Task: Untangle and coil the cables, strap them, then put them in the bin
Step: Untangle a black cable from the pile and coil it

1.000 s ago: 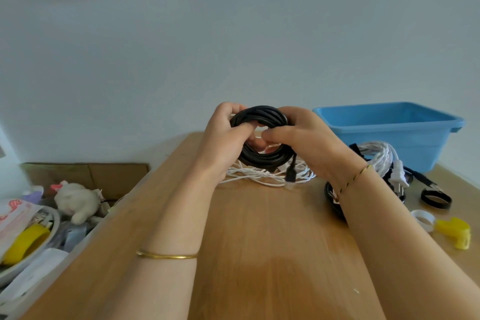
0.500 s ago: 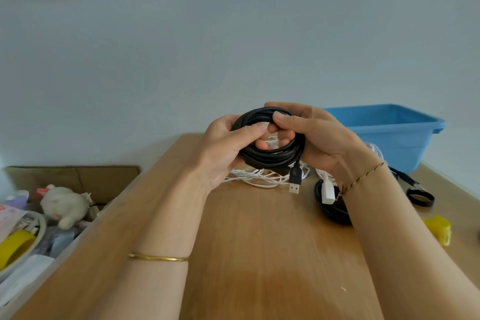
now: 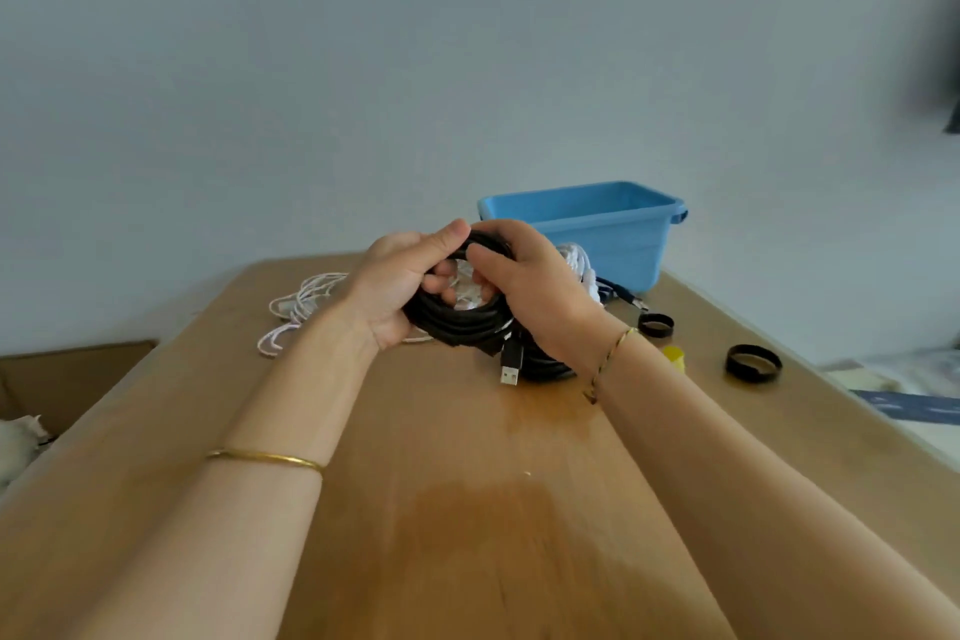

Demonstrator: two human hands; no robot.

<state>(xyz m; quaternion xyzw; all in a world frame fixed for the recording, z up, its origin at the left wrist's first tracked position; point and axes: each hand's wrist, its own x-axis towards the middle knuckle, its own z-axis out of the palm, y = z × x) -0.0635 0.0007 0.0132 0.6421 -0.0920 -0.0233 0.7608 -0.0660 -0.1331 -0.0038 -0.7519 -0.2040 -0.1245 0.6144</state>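
Observation:
A coiled black cable (image 3: 457, 325) is held just above the wooden table (image 3: 467, 509), its USB plug (image 3: 511, 365) dangling from the lower right. My left hand (image 3: 400, 286) grips the coil's left side, thumb over the top. My right hand (image 3: 530, 286) grips the right side. A tangle of white cable (image 3: 301, 304) lies on the table to the left. Another white bundle (image 3: 579, 265) sits behind my right hand, partly hidden. The blue bin (image 3: 587, 229) stands at the back right. A second black coil (image 3: 545, 364) lies under my right wrist.
Two black strap rings (image 3: 655, 325) (image 3: 753, 363) and a yellow piece (image 3: 674, 357) lie on the table's right side. A cardboard box (image 3: 67, 379) stands off the table's left edge, with something white (image 3: 18, 437) beside it. Fabric lies past the right edge.
The view has swung to the right, so the bin and my hands sit nearer the middle. Both hands still hold the black coil, lowered slightly, with my left thumb now on top.

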